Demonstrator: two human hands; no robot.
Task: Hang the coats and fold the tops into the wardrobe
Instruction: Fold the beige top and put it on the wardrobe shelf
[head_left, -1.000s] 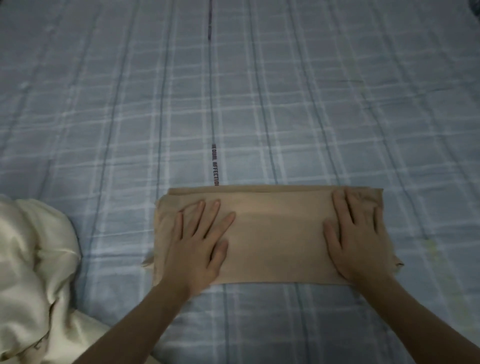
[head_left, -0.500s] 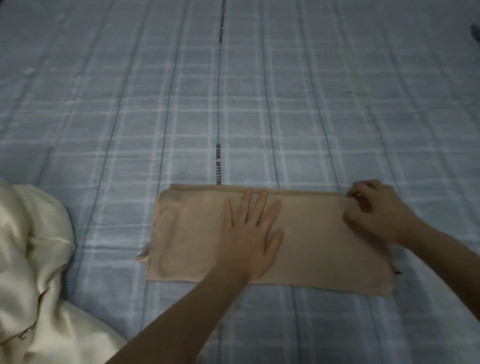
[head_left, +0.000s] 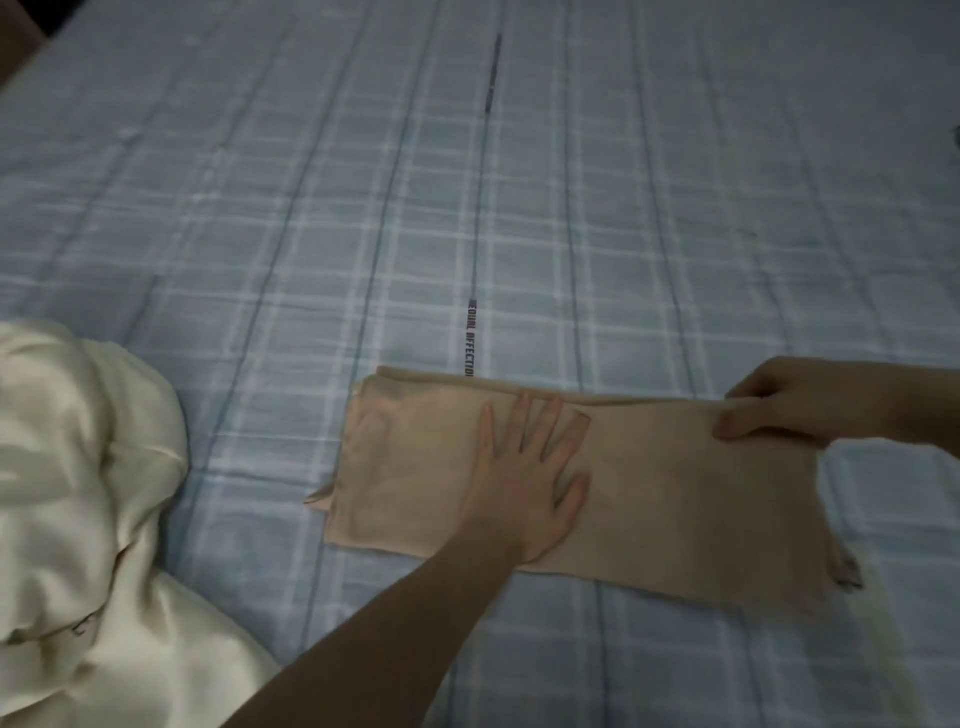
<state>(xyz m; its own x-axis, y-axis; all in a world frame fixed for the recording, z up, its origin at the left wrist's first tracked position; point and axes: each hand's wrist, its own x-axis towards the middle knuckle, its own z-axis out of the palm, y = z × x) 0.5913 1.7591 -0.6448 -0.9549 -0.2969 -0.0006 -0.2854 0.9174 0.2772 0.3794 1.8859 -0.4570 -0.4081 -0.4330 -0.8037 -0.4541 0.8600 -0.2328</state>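
A beige top (head_left: 415, 467), folded into a long strip, lies across the bed in front of me. My left hand (head_left: 524, 478) presses flat on its middle with straight, spread fingers. My right hand (head_left: 795, 402) pinches the far right corner of the strip between thumb and curled fingers, and the cloth there is lifted a little off the bed.
The blue plaid bedspread (head_left: 519, 208) fills the view, with a dark printed line running down its middle. A crumpled cream satin garment (head_left: 83, 499) lies at the near left. A dark bed edge shows at the top left corner.
My left hand slid from the strip's left end to its middle. My right hand went from lying flat on the right end to pinching the far right corner and raising it.
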